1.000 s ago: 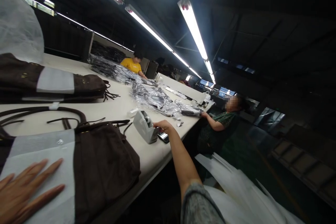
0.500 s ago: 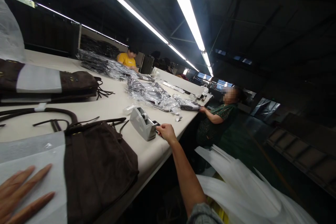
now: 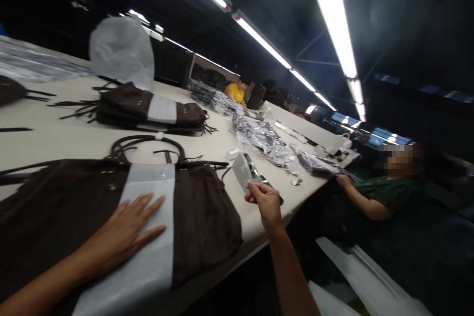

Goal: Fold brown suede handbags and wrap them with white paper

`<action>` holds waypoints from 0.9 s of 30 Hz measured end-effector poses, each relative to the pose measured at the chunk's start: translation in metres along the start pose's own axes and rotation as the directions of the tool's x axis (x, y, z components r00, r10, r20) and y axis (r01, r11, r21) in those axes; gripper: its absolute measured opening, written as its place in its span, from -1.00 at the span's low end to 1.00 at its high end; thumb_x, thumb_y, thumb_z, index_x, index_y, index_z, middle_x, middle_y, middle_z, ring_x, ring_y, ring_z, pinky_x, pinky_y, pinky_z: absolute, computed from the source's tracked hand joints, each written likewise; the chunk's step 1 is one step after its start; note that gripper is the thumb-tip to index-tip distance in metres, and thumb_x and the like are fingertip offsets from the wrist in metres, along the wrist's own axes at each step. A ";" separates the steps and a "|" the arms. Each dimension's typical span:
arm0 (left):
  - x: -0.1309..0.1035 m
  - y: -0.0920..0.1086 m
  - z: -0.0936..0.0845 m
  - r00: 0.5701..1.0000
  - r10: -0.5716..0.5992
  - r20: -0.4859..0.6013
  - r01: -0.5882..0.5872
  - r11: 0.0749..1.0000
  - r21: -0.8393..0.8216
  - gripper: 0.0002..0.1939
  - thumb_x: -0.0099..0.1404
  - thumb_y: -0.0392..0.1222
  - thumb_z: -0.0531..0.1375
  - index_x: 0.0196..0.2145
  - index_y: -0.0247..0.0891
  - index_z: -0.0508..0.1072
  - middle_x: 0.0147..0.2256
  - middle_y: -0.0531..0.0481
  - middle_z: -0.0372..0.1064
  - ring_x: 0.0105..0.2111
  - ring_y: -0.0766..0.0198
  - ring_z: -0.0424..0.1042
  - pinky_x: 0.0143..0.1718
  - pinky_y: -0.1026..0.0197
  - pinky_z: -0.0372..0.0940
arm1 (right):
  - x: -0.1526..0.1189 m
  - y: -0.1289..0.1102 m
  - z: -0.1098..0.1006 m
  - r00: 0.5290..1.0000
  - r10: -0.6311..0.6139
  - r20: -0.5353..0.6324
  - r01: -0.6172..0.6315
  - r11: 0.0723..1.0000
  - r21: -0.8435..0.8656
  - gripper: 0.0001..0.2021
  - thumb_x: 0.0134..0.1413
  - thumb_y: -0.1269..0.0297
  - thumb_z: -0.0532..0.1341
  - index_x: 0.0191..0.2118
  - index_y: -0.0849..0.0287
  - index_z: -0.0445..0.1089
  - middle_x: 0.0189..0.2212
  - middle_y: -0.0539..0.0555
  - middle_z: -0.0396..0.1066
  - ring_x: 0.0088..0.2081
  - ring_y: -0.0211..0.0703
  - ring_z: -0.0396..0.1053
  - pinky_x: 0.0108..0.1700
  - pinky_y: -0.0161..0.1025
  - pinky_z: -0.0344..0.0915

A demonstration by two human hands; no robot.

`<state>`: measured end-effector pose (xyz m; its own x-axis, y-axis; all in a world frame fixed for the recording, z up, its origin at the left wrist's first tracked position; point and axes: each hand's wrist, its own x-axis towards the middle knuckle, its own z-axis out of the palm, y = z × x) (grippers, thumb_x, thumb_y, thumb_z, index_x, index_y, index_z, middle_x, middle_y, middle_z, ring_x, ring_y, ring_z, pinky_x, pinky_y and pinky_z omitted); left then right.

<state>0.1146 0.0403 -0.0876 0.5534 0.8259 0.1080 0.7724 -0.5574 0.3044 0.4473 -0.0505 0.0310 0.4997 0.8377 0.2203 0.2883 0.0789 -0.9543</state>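
Observation:
A dark brown handbag (image 3: pixel 207 222) lies flat at the table's near edge, its looped handles towards the back. A white paper band (image 3: pixel 151 182) is wrapped across its middle. My left hand (image 3: pixel 135 224) rests flat on the band, fingers spread. My right hand (image 3: pixel 264 200) is closed in a pinch just in front of the grey tape dispenser (image 3: pixel 242 170). What the fingertips hold is too small to make out. A dark object (image 3: pixel 276 196) shows partly behind that hand.
Behind lies a second banded brown bag (image 3: pixel 188 117), with a translucent bag (image 3: pixel 122 52) upright beyond it. Plastic-wrapped goods (image 3: pixel 259 136) lie along the table (image 3: pixel 207 145). A person in green (image 3: pixel 385 197) works at right; another in yellow (image 3: pixel 235 91) is farther off. White sheets (image 3: pixel 366 276) stand below right.
The view has swung left, bringing more of the brown bag into sight. My right hand has drawn slightly nearer from the dispenser's front, still pinched. My left hand stays flat on the paper band.

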 end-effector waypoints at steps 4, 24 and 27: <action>-0.005 0.016 -0.022 0.998 -0.025 0.058 0.028 0.998 -0.049 -0.17 0.32 0.37 -0.09 0.38 -0.15 -0.03 0.39 -0.20 -0.16 0.40 -0.06 -0.18 0.38 -0.25 -0.17 | -0.007 -0.044 0.095 0.917 0.064 0.394 -0.153 0.968 0.200 -0.77 -0.04 0.18 0.39 -0.44 0.29 0.54 -0.61 0.03 0.47 -0.62 -0.35 0.33 -0.50 -0.40 0.32; -0.010 0.025 -0.036 0.996 -0.020 0.085 0.031 0.991 -0.130 -0.15 0.33 0.36 -0.08 0.39 -0.17 -0.12 0.41 -0.25 -0.33 0.42 -0.03 -0.28 0.40 -0.22 -0.28 | 0.036 0.011 0.284 0.782 0.463 0.417 -0.341 0.878 -0.336 -0.84 0.01 0.59 0.26 -0.36 0.21 0.33 -0.65 -0.04 0.40 -0.52 -0.11 0.51 -0.47 -0.29 0.46; -0.011 0.025 -0.036 0.995 -0.019 0.093 0.032 0.991 -0.133 -0.15 0.32 0.36 -0.08 0.39 -0.18 -0.09 0.41 -0.24 -0.31 0.42 -0.04 -0.28 0.40 -0.22 -0.28 | 0.046 0.015 0.286 0.752 0.465 0.468 -0.255 0.859 -0.444 -0.89 0.01 0.54 0.29 -0.38 0.23 0.36 -0.67 -0.02 0.39 -0.52 -0.08 0.51 -0.46 -0.26 0.47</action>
<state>0.1163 0.0209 -0.0468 0.5648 0.8251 0.0137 0.7412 -0.5146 0.4310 0.2409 0.1435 -0.0306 0.1276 0.9192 -0.3725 0.4826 -0.3857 -0.7864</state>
